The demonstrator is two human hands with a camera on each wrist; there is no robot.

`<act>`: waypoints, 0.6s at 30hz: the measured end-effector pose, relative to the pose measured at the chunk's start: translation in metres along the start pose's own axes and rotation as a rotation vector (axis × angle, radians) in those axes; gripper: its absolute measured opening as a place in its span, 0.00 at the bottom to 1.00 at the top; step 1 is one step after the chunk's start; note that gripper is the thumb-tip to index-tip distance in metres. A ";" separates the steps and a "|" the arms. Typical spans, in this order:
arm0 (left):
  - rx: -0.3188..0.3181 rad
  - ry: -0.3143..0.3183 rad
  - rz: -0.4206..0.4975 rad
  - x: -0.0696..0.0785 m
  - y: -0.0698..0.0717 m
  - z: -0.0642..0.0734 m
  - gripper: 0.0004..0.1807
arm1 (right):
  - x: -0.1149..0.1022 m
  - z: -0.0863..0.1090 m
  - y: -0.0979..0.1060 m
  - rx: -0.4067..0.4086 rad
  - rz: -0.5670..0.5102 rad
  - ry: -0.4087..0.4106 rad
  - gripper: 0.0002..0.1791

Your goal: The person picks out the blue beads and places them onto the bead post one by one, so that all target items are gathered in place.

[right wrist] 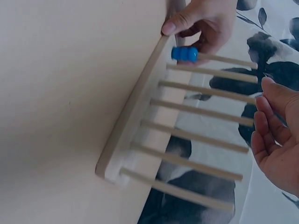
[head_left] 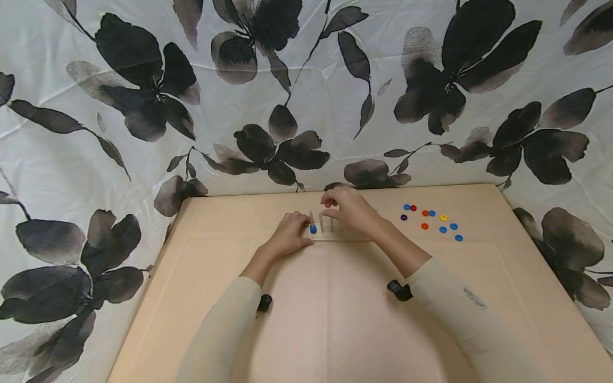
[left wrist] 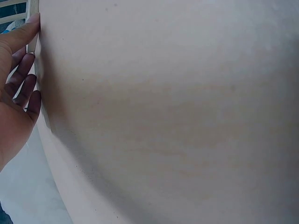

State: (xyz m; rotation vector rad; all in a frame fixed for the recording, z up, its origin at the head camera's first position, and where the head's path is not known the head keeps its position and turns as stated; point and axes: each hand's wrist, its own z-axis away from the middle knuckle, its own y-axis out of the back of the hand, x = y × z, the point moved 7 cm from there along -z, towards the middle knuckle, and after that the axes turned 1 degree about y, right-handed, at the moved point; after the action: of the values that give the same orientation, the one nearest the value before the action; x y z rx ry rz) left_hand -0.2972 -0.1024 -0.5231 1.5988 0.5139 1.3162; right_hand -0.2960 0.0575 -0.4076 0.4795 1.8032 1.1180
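A wooden peg rack (right wrist: 135, 102) with several thin upright pegs stands near the table's far edge. Blue beads (right wrist: 184, 53) are stacked low on its leftmost peg. My left hand (head_left: 289, 234) grips the left end of the rack, thumb along the front edge and fingers behind; the left wrist view shows that thumb (left wrist: 25, 33) against the wood. Over the pegs is my right hand (head_left: 351, 210), its fingers loosely bent beside the tip of a peg (right wrist: 210, 91). I see nothing between its fingertips.
Loose beads lie right of the rack: several blue ones (head_left: 454, 226), a yellow one (head_left: 443, 218), red-orange ones (head_left: 424, 226) and a dark purple one (head_left: 404, 217). A floral cloth (head_left: 335, 106) hangs behind the tan table (head_left: 297, 319).
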 end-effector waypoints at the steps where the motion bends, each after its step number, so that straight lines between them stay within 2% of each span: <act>1: 0.002 -0.002 -0.001 0.000 0.000 0.000 0.30 | 0.001 0.003 0.004 0.008 -0.004 0.000 0.14; 9: 0.010 -0.007 0.018 0.003 0.000 0.001 0.28 | 0.022 0.036 0.028 0.073 -0.076 -0.054 0.13; 18: -0.001 -0.006 0.020 0.002 0.000 0.002 0.28 | 0.044 0.079 0.056 0.208 -0.056 -0.052 0.14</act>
State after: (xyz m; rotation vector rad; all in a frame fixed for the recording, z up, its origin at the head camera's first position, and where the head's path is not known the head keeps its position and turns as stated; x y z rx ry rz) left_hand -0.2950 -0.1014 -0.5216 1.6098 0.4945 1.3262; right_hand -0.2580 0.1557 -0.3945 0.5711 1.8849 0.8765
